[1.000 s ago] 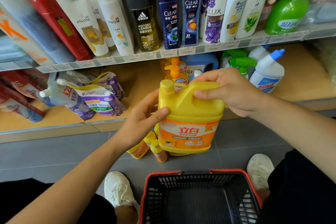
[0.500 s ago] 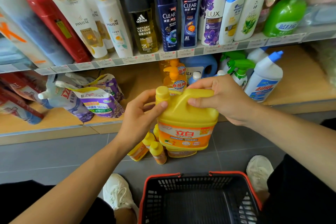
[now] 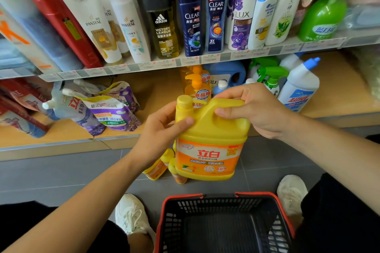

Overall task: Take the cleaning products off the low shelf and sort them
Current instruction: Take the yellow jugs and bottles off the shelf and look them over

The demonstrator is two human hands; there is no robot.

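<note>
A big yellow detergent jug (image 3: 209, 141) with an orange label stands in front of the low shelf (image 3: 67, 135), over the grey floor. My right hand (image 3: 255, 109) grips its top handle. My left hand (image 3: 160, 131) holds its left shoulder, thumb pressed below the yellow cap. Two small yellow bottles (image 3: 160, 167) lie on the floor just left of and behind the jug. On the low shelf stand orange pump bottles (image 3: 196, 86), a blue jug (image 3: 228, 72), green spray bottles (image 3: 271, 76), a white blue-capped bottle (image 3: 298, 86) and purple refill pouches (image 3: 111, 113).
A black basket with a red rim (image 3: 224, 196) sits on the floor between my white shoes (image 3: 131, 215). The upper shelf (image 3: 185, 61) carries shampoo and body-wash bottles. Red packs (image 3: 18, 107) lie at the low shelf's left end.
The jug has come down and slightly left, closer to the small bottles on the floor. Both hands kept their hold on it.
</note>
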